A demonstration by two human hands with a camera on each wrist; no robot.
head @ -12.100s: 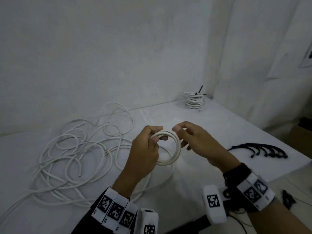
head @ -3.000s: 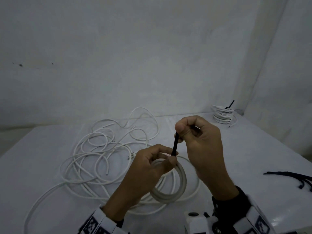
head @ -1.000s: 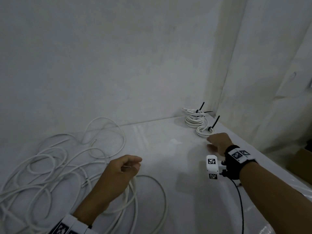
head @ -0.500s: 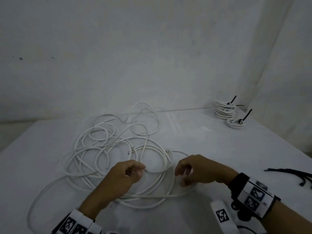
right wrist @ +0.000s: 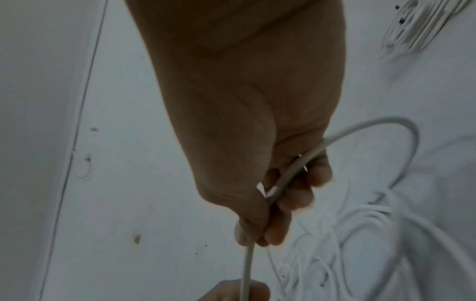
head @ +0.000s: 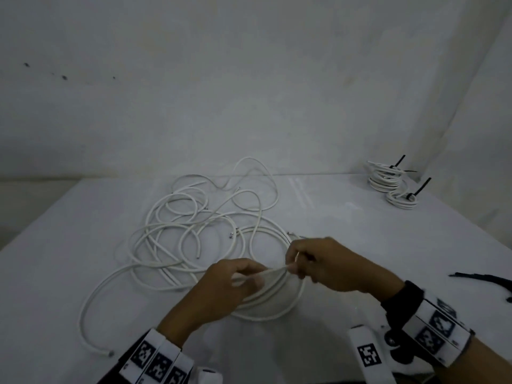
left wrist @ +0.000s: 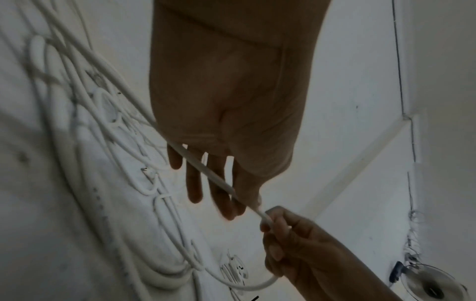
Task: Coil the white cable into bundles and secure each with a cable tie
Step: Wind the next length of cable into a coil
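Note:
A loose tangle of white cable lies on the white table. One strand is lifted off it and runs between my two hands. My right hand grips this strand; in the right wrist view the cable passes through the curled fingers. My left hand holds the same strand just to the left. In the left wrist view the cable crosses its hanging fingers and is pinched at the thumb tip, close to my right hand.
A stack of tied white bundles and a smaller tied bundle, each with a black tie, sit at the far right corner by the wall. Several loose black cable ties lie at the right edge. A free cable end rests near the front left.
A second ago my right hand was at the far right corner beside the tied bundles. It has come back, and both hands have taken hold of one strand and lifted it.

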